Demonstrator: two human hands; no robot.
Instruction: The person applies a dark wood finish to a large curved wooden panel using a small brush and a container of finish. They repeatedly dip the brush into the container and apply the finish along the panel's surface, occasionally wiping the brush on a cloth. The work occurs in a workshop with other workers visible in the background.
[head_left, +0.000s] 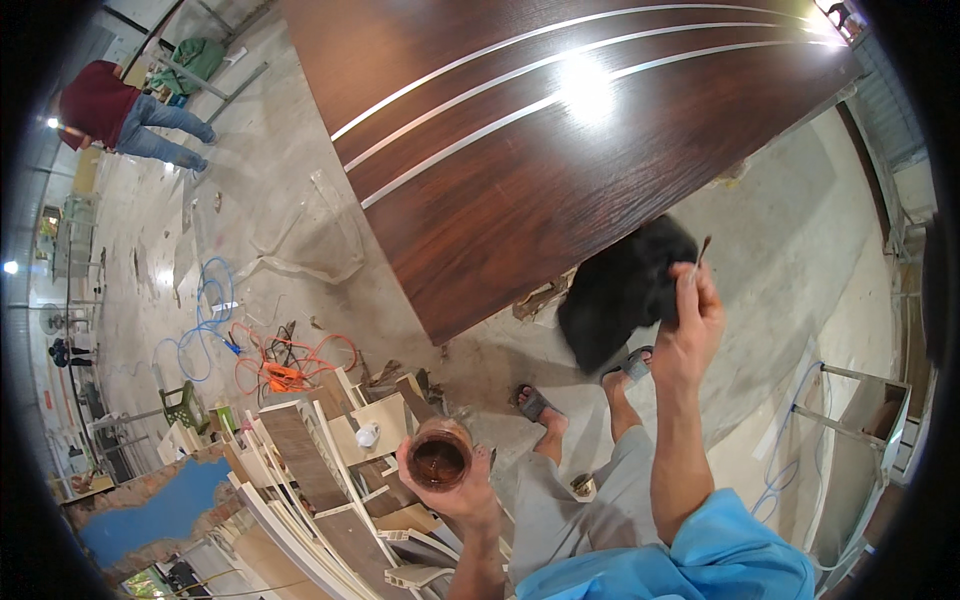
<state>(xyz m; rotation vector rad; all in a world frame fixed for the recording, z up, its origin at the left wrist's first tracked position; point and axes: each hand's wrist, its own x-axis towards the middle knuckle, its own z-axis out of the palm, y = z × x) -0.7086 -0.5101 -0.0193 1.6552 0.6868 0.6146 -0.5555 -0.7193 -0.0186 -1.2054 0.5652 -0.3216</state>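
My left hand (472, 502) is wrapped round a clear jar (441, 458) with dark brown liquid inside, held low in front of me. In my right hand (692, 328), closed, is a black cloth (622, 292) that hangs out to the left, partly blurred. A thin stick with a brown tip (705, 248), perhaps a small brush, pokes up between the same fingers. Beyond the cloth lies a glossy dark brown wood panel (520, 215) with three silver strips across it. The cloth overlaps the panel's near edge; whether it touches cannot be told.
Stacked wood offcuts and trim strips (335, 495) stand at my left. An orange cord (290, 372) and a blue hose (205, 310) lie on the concrete floor. A metal-framed stand (865, 400) is at the right. Another person (130, 115) bends over at the far left.
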